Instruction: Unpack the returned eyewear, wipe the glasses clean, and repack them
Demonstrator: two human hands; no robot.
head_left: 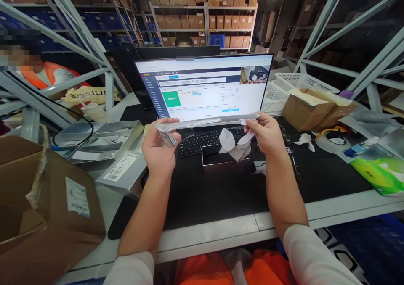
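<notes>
My left hand (pixel 160 150) is closed on one end of a long, clear plastic bag (pixel 206 121), with a small grey piece at that end that I cannot make out. At the bag's other end, my right hand (pixel 268 134) pinches it between thumb and fingers, so it stretches across in front of the monitor. Strips of white tissue-like paper (pixel 226 140) hang near the right hand, over an open dark box (pixel 213 155). Behind the box lies a black keyboard (pixel 195 144), partly covered by the bag and hands.
A lit monitor (pixel 202 91) stands ahead. To the left are an open cardboard box (pixel 50 209), a grey labelled box (pixel 123 171) and a grey tray (pixel 110 138). White baskets (pixel 299 81), cardboard boxes (pixel 306 108), a tape roll (pixel 333 140) and a green tissue pack (pixel 378 173) sit right.
</notes>
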